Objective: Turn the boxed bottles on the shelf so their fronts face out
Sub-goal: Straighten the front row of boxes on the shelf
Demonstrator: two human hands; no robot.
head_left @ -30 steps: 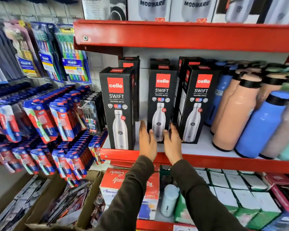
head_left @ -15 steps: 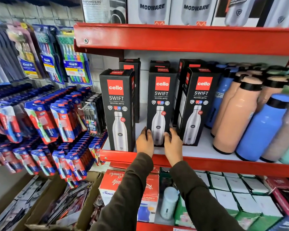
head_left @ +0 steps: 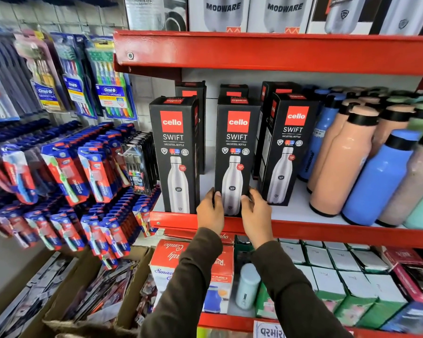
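Observation:
Three black Cello Swift bottle boxes stand at the front of the red shelf point(head_left: 327, 234). The left box point(head_left: 175, 154) and the middle box point(head_left: 236, 147) show their fronts squarely. The right box point(head_left: 287, 147) is turned a little, so its left side panel shows. My left hand point(head_left: 211, 209) grips the lower left edge of the middle box and my right hand point(head_left: 255, 212) grips its lower right edge, at the shelf's front lip. More black boxes point(head_left: 233, 91) stand behind in a second row, mostly hidden.
Loose peach and blue bottles point(head_left: 376, 174) crowd the shelf to the right of the boxes. Toothbrush packs point(head_left: 66, 167) hang on the wall to the left. Boxes fill the upper shelf point(head_left: 279, 52) and the shelf below point(head_left: 327, 276). Open cartons point(head_left: 66, 301) sit at the lower left.
Both hands have slid down the middle box to its lower corners, and the box has come forward to the shelf's front edge, facing out squarely.

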